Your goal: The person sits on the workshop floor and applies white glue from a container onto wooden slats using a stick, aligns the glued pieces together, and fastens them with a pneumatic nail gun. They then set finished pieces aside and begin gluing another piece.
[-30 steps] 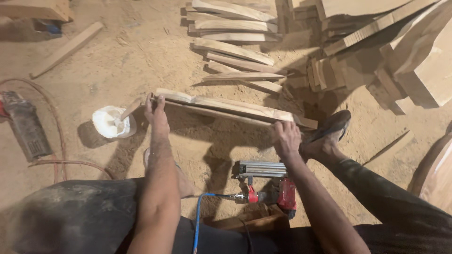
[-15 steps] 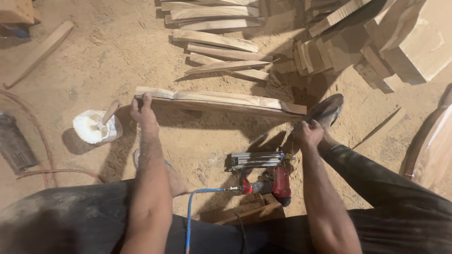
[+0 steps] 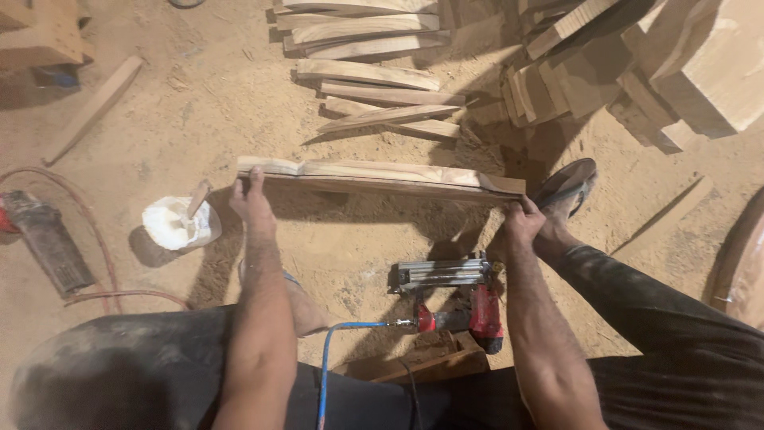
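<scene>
Board [image 3: 382, 177]: long, curved, held edge-up just above the sawdust floor [image 3: 199, 95], in front of the knees. Left hand [image 3: 251, 201] grips its left end; right hand [image 3: 521, 227] grips its right end. Nail gun [image 3: 450, 291] lies on the floor below the board, blue hose [image 3: 330, 358] attached. White tub [image 3: 177, 223] sits left of the left hand. Cut boards [image 3: 374, 87] lie beyond.

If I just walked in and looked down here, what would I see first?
You'd first see the long pale wooden board in the middle, held at each end by the left hand and the right hand above the sawdust-covered floor. Just below it lies a red and silver nail gun with a blue hose. A row of cut wooden pieces lies further up.
</scene>
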